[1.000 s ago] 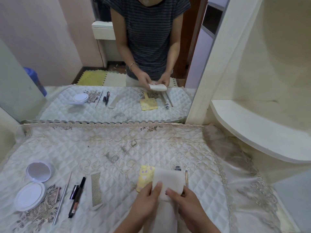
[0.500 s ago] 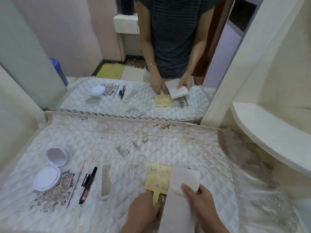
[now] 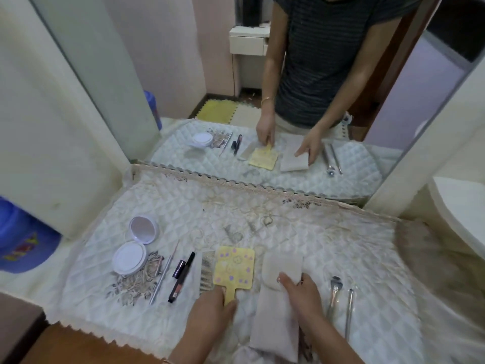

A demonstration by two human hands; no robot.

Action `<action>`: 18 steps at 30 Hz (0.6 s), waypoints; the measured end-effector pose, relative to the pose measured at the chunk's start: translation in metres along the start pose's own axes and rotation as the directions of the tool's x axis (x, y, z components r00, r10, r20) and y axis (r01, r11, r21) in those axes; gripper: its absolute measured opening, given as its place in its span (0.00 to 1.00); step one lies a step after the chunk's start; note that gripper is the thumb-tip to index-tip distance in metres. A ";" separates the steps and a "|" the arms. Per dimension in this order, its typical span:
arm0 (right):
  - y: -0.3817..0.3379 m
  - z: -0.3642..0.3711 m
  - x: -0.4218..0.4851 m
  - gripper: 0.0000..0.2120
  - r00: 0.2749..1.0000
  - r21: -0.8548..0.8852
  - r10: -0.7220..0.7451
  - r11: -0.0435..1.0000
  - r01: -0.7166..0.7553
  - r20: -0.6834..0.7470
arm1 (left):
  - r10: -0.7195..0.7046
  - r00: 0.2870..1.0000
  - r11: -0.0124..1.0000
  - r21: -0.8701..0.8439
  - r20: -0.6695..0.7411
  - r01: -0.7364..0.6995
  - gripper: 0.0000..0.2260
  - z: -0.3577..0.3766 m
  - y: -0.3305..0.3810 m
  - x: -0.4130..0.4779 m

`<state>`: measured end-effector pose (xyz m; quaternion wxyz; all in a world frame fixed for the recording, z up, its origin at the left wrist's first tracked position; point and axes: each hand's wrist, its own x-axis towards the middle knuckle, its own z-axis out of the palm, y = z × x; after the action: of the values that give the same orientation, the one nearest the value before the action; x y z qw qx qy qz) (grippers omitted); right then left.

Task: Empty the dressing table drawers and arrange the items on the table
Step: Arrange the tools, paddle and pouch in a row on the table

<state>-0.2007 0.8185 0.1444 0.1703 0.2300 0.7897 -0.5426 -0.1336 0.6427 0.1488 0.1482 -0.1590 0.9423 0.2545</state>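
Since half a second ago, the yellow paddle (image 3: 233, 266) has shifted leftward, clear of the beige pouch (image 3: 278, 311), and the pouch is now laid flat on the table cover (image 3: 301, 232).

Hands: the left hand (image 3: 212, 311) pinches the paddle's short handle at lower centre. The right hand (image 3: 301, 292) holds the pouch near its rounded flap, thumb on top and fingers curled at the edge.

Risks: the pouch's lower end overhangs the front edge of the table and may slide off once released. The paddle lies just beside the comb (image 3: 207, 271), so a further nudge left would likely knock the comb out of line.

Count, left to right across the lower frame:
- open compact (image 3: 136, 245): one
- thin silver stick (image 3: 164, 279): one
- small dark tube (image 3: 179, 268): one
- black pencil (image 3: 182, 277): one
- comb, paddle, pouch: one each
- metal tools (image 3: 334, 290): two

No drawers are in view.
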 end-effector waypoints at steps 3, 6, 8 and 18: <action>-0.005 0.005 -0.007 0.21 0.996 -0.089 -0.070 0.994 0.064 -0.064 | 0.050 0.997 0.998 -0.028 -0.059 -0.051 0.15 0.001 -0.006 0.001; -0.001 0.001 -0.022 0.39 0.975 -0.380 -0.223 0.903 0.199 -0.020 | 0.264 0.928 0.957 0.194 -0.264 -0.217 0.09 0.005 -0.013 0.008; 0.008 0.000 -0.032 0.44 0.958 -0.513 -0.266 0.810 0.284 0.111 | 0.351 0.913 0.922 0.251 -0.210 -0.296 0.17 0.009 -0.011 0.015; 0.011 0.014 -0.043 0.36 0.937 -0.432 -0.299 0.831 0.350 0.183 | 0.494 0.860 0.834 0.350 -0.129 -0.427 0.20 0.031 -0.029 0.029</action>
<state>-0.1583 0.8013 0.1536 0.1673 0.0163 0.9122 -0.3737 -0.1433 0.6289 0.1001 0.0029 0.0725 0.9909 0.1133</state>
